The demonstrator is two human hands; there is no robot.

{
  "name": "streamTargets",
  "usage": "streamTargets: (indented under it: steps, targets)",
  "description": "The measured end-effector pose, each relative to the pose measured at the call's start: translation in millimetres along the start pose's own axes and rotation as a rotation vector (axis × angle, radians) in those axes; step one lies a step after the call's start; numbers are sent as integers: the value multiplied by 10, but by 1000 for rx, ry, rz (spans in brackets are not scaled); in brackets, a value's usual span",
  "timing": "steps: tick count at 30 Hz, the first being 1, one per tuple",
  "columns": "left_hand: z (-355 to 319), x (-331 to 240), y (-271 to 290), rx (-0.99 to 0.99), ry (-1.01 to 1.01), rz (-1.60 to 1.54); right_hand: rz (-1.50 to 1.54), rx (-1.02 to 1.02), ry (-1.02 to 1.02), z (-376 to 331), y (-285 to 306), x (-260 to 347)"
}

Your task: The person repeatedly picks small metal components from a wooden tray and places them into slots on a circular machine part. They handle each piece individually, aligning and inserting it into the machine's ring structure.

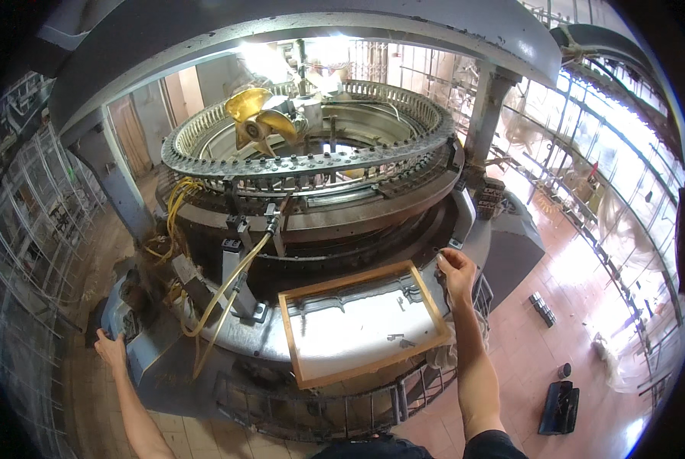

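Our right forearm (476,375), dark sleeve (492,447) at its base, leads up to our right hand (459,271), whose grip is nearly closed, thumb and forefinger pinching a small dark piece (438,250) too tiny for us to make out. It is held just past the far right corner of a tray (373,362) lying on a grey metal deck (262,333). That tray has a plain light-brown wooden frame around a bright white surface; thin dark slivers (395,337) lie along its far side and toward the right. Our left hand (113,348) is at the edge of a blue-grey housing (159,356); we cannot tell whether its grip has hold of anything. Beyond the tray stands a round machine (312,164), its ridged metal ring worn and stained.
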State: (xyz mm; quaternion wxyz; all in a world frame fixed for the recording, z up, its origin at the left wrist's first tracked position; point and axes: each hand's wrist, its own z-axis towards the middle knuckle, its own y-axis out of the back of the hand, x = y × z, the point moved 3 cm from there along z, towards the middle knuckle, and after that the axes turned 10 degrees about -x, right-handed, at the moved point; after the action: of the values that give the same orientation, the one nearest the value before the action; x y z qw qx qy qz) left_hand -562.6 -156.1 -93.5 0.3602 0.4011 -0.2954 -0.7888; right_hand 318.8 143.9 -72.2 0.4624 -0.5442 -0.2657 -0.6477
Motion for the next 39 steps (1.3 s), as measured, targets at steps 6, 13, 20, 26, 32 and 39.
streamTargets:
  steps: [6, 13, 20, 26, 32, 39]
  targets:
    - [40, 120, -115, -20, -38, -30, -52, -17, 6, -4, -8, 6]
    - [-1, 78, -30, -19, -17, -38, -76, 25, 50, -42, -37, -2]
    - [-69, 11, -33, -108, -61, -32, -72, 30, 51, -71, -32, 32]
    - [-67, -75, 92, -34, -105, 39, -82, 45, 59, -71, -35, 33]
    - [17, 97, -17, -47, -133, 27, -145, 43, 96, -94, -32, 21]
    - [96, 248, -187, -66, -164, 55, -172, 52, 42, -92, -34, 7]
